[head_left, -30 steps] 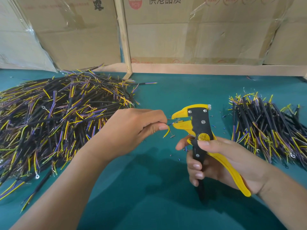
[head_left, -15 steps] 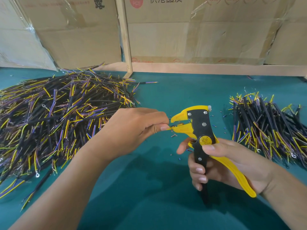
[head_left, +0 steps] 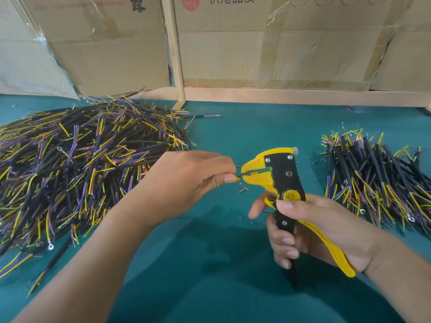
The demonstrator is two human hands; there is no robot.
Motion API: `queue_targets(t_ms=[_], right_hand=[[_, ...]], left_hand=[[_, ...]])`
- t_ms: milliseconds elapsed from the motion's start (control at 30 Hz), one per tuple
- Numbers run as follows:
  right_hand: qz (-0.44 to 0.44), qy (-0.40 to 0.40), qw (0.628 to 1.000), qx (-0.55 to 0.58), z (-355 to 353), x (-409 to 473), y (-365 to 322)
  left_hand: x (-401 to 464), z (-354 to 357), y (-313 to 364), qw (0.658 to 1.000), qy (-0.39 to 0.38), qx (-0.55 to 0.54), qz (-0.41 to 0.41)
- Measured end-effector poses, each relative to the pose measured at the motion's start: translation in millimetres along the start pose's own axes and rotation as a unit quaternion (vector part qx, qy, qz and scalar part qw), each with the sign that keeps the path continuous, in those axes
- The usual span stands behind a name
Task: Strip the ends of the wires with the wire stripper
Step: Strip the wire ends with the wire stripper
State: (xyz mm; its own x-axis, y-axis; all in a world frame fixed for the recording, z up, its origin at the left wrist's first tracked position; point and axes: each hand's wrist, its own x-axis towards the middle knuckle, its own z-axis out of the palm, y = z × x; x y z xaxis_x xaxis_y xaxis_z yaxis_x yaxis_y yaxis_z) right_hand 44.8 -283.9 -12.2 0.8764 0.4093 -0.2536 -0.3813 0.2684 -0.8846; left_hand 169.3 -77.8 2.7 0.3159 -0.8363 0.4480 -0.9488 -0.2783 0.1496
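Observation:
My right hand (head_left: 324, 231) grips the handles of a yellow and black wire stripper (head_left: 283, 183), jaws pointing left. My left hand (head_left: 186, 183) pinches a thin wire (head_left: 240, 177) between thumb and forefinger, and the wire's end sits between the stripper's yellow jaws. Most of that wire is hidden inside my fist. A large heap of black, yellow and purple wires (head_left: 81, 164) lies to the left on the teal table (head_left: 245, 127). A smaller, tidier pile of wires (head_left: 377, 180) lies to the right.
Small cut bits of insulation (head_left: 243, 190) are scattered on the table below the jaws. Cardboard boxes (head_left: 268, 43) and a wooden frame (head_left: 175, 52) stand along the back edge of the table.
The stripper has tilted slightly and its jaws have come together on the wire end. My left hand has shifted a little right, up to the jaws.

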Motion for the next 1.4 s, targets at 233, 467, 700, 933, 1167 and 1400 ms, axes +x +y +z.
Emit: queue_targets(t_ms=[233, 467, 700, 933, 1167, 1400], right_hand=[[-0.018, 0.002, 1.0, -0.014, -16, -10, 18], [-0.015, 0.072, 0.997, -0.018, -9, -6, 19], [-0.018, 0.111, 0.993, -0.028, -13, -7, 15], [-0.014, 0.115, 0.993, -0.009, -17, -4, 18], [-0.095, 0.173, 0.979, 0.051, -32, -11, 2], [-0.11, 0.166, 0.979, 0.041, -20, 1, 16]], left_hand=[[0, 0, 1, 1.0, -0.004, -0.003, -0.004], [0, 0, 2, 1.0, 0.002, 0.022, -0.003], [2, 2, 3, 1.0, 0.006, 0.023, -0.002], [2, 5, 2, 0.999, 0.006, 0.034, -0.01], [-2, -5, -16, 0.996, 0.055, 0.062, -0.024], [7, 12, 12, 0.995, -0.006, 0.089, 0.038]])
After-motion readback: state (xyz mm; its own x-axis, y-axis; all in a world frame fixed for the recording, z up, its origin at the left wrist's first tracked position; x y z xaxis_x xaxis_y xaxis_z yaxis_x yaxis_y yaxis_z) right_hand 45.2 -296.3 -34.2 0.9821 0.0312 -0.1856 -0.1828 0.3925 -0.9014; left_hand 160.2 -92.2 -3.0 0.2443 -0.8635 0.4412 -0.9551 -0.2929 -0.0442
